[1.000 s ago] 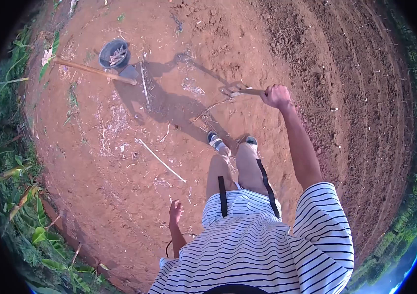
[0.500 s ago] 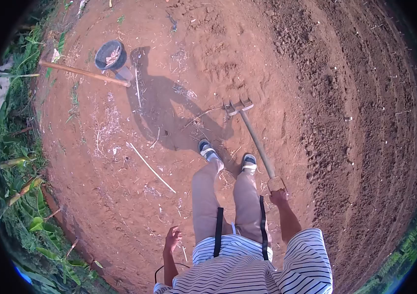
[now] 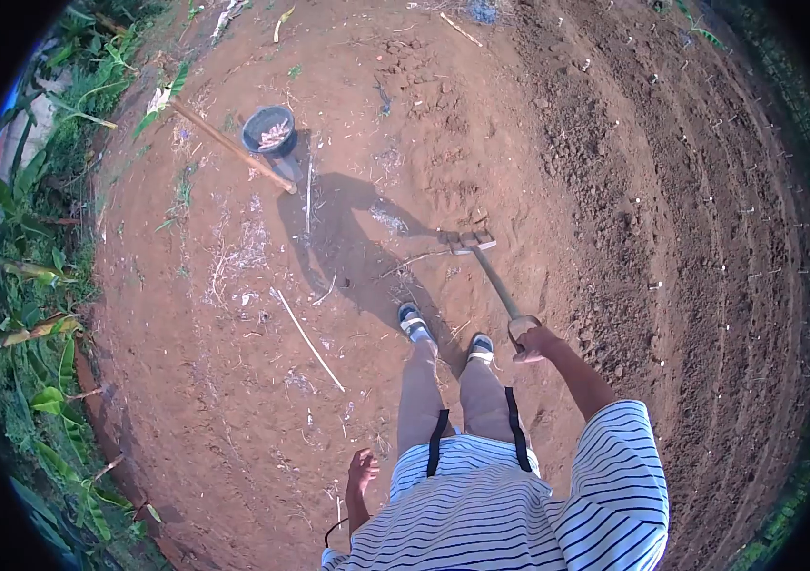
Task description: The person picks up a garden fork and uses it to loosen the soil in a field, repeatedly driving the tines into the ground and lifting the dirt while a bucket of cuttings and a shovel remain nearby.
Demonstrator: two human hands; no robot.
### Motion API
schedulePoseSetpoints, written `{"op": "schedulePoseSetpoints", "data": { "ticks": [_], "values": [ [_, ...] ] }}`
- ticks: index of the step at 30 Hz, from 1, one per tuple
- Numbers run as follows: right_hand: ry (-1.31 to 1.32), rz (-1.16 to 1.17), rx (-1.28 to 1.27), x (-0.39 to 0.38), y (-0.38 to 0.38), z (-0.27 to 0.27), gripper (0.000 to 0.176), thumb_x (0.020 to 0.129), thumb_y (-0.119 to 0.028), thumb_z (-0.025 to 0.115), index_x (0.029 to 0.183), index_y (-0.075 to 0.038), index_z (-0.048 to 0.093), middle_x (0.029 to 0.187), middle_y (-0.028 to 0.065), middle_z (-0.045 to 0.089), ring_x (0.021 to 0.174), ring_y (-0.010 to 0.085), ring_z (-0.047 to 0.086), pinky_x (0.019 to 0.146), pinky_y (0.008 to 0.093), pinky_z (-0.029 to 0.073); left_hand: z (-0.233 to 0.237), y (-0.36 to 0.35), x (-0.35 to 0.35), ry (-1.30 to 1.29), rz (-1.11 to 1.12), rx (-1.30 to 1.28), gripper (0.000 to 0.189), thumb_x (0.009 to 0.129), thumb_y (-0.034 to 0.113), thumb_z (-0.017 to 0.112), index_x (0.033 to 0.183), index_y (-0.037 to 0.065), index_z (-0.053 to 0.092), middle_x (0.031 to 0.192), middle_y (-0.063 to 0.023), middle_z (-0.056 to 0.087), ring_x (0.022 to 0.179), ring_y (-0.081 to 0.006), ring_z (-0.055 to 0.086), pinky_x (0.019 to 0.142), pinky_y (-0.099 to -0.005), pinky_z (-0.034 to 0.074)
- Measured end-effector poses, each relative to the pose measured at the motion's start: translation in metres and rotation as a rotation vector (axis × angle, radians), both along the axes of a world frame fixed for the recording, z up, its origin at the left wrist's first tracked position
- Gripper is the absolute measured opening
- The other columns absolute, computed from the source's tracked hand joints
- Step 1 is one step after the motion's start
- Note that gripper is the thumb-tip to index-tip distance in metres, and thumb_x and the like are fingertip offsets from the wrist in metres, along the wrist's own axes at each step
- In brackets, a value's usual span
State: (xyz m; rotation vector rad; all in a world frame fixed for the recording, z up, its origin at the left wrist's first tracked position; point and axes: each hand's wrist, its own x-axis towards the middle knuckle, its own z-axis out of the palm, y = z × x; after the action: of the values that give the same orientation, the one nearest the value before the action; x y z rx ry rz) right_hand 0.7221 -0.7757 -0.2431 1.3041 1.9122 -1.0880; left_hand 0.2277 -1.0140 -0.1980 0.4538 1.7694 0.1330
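My right hand [image 3: 533, 344] grips the D-shaped handle end of a garden fork [image 3: 497, 283], fingers wrapped round it. The fork slants forward and left from my hand, its wide toothed head over the soil ahead of my feet. At my left side hangs my left hand [image 3: 363, 470], fingers loosely curled and apart, with nothing in it. My two sandalled feet [image 3: 413, 322] stand on the reddish soil, a little nearer to me than the fork's head.
Ahead and left stands a dark bucket [image 3: 255, 122] with pale, finger-like pieces inside. A hoe with a long wooden handle [image 3: 229, 143] lies beside it. A pale stick [image 3: 308, 341] and dry straw are scattered about. Tilled rows [image 3: 700, 247] run along the right; green plants [image 3: 48, 400] border the left.
My right hand has lifted and moved forward with the fork's handle, and the fork's head now looks foreshortened. The view has shifted, so the bucket and hoe appear farther right and lower.
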Motion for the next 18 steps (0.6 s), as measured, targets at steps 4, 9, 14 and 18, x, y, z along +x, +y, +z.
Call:
{"op": "schedulePoseSetpoints", "data": {
  "ticks": [4, 9, 14, 18],
  "values": [
    [0.052, -0.137, 0.363, -0.011, 0.137, 0.107, 0.045, 0.071, -0.048, 0.047, 0.087, -0.008, 0.061, 0.082, 0.0167, 0.061, 0.084, 0.0261, 0.058, 0.077, 0.0370, 0.043, -0.007, -0.005, 0.002, -0.010, 0.090, 0.019, 0.035, 0.087, 0.025, 0.047, 0.120, 0.018, 0.039, 0.097, -0.0105, 0.058, 0.074, -0.0229, 0.061, 0.064, -0.0380, 0.049],
    [0.131, -0.131, 0.718, -0.026, 0.233, 0.280, 0.056, 0.072, -0.052, 0.045, 0.064, 0.003, 0.057, 0.059, 0.0211, 0.055, 0.054, 0.0311, 0.053, 0.058, 0.0403, 0.044, -0.003, -0.013, -0.003, 0.023, 0.193, 0.040, 0.036, 0.087, 0.028, 0.045, 0.122, 0.018, 0.037, 0.103, -0.0127, 0.056, 0.081, -0.0253, 0.060, 0.068, -0.0408, 0.048],
    [0.096, -0.120, 1.000, -0.003, 0.217, 0.407, 0.054, 0.076, -0.051, 0.045, 0.077, 0.000, 0.062, 0.068, 0.0147, 0.059, 0.063, 0.0204, 0.058, 0.057, 0.0357, 0.045, -0.022, -0.053, -0.006, -0.024, 0.234, -0.045, 0.038, 0.088, 0.032, 0.044, 0.123, 0.018, 0.036, 0.109, -0.0136, 0.054, 0.082, -0.0261, 0.059, 0.070, -0.0429, 0.047],
    [0.282, -0.305, 0.934, -0.008, 0.184, 0.476, 0.025, 0.071, -0.024, 0.054, 0.057, -0.003, 0.057, 0.051, 0.0033, 0.051, 0.046, 0.0110, 0.047, 0.043, 0.0282, 0.038, 0.000, -0.051, -0.001, -0.036, 0.129, -0.215, 0.041, 0.088, 0.037, 0.042, 0.123, 0.018, 0.035, 0.111, -0.0133, 0.053, 0.087, -0.0277, 0.059, 0.073, -0.0441, 0.046]
  ]
}}
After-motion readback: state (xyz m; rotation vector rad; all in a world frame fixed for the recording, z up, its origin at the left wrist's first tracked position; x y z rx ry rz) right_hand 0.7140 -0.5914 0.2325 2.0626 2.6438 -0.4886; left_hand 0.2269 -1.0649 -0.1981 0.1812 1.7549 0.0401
